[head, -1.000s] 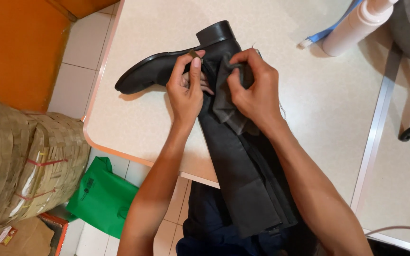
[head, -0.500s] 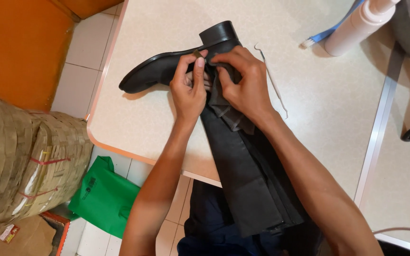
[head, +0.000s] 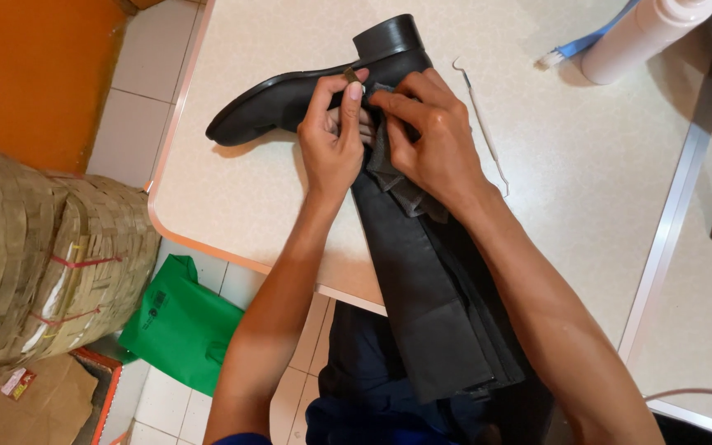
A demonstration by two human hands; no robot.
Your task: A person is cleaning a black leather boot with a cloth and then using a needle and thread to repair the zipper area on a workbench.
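Right now a black boot (head: 389, 247) lies on its side on the table (head: 570, 206), toe toward the table's left edge, shaft hanging off the near edge. Left hand (head: 333, 140) pinches a small metal tab (a zipper pull, it seems) at the ankle. Right hand (head: 430, 132) is closed on the folded leather beside it. A thin wire hook (head: 484, 124) lies just right.

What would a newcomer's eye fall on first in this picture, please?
First, the tall black boot lying on its side across the pale table, its shaft hanging over the near edge. Both hands meet at its ankle: the left hand pinches a small metal piece, the right hand grips the folded lining. On the floor to the left sit a woven bale and a green bag.
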